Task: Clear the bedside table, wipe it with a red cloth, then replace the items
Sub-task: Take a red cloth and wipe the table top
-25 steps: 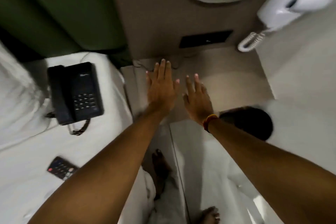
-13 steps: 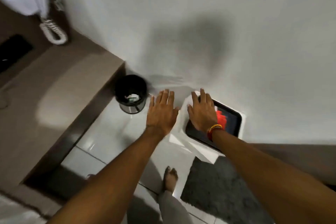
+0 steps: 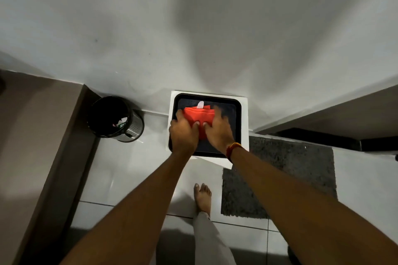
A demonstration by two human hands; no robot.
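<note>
The folded red cloth (image 3: 199, 116), judged soft and light, is clamped at its near edge by both hands (image 3: 201, 133) at frame centre.

My left hand (image 3: 183, 133) and right hand (image 3: 217, 133) rest side by side on the cloth (image 3: 199, 115) in the tray (image 3: 238, 114). The wastebin (image 3: 116, 119) stands left of it, the mat (image 3: 280, 178) to its right, my foot (image 3: 202, 197) nearer me.

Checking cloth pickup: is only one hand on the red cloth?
No, both the left hand and right hand grip the red cloth in the black tray.
</note>
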